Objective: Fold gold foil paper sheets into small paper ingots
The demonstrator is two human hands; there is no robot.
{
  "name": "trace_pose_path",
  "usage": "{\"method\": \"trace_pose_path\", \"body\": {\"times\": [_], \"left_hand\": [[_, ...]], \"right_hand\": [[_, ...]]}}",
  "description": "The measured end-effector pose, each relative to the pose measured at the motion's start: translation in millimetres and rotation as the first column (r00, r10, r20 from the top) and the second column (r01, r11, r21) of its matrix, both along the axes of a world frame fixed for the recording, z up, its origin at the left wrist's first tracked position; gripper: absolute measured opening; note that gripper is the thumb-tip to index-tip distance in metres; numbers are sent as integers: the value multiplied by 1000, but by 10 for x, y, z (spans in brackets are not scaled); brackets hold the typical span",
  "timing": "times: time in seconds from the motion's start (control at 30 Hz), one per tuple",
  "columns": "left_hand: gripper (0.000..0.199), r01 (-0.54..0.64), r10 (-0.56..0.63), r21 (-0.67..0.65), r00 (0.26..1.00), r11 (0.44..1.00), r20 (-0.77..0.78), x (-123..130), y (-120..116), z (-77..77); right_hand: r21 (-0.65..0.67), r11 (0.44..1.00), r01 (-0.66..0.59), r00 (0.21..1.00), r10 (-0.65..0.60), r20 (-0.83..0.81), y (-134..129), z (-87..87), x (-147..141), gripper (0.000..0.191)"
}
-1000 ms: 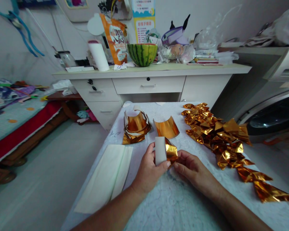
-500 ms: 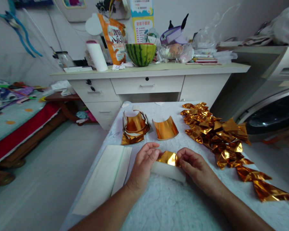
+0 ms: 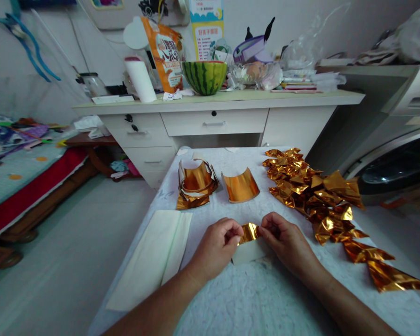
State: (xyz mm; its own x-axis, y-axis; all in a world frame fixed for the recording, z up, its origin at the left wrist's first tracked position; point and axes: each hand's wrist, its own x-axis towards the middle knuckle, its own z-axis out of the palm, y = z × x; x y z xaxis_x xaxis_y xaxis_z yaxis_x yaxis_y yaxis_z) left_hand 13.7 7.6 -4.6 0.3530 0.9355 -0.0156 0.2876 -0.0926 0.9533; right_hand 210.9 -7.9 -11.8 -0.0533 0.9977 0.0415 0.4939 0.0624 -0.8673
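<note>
Fingers [image 3: 234, 227] partly hide gold foil [image 3: 249, 233].

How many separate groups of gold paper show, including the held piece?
4: a curled stack at back left, a curved sheet right of it, a long heap at right, and the held piece between left hand and right hand. Overlaps may hide others.
</note>
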Motion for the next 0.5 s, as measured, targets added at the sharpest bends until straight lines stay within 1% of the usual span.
{"method": "trace_pose_path", "body": {"times": [0.1,0.17,0.23,0.4,0.5], "left_hand": [[19,57,-50,76,995,995,-87,-18,-11,-15],[21,61,-48,111,992,992,-119,-24,-14,-20],[21,52,-29,145,987,988,-157,-26,-11,-27],[19,45,10,211,967,976,-253,-24,18,-53],[20,4,51,209,966,978,-253,-23,33,-56]], "right_hand": [[21,1000,10,998,-11,58,3,-1,20,12],[38,999,5,996,-8,84,8,-6,39,8],[85,996,-4,991,-7,133,18,-11,57,5],[223,974,-50,965,-10,263,29,2,57,18],[287,955,-68,950,-26,310,-12,45,1,21]]}}
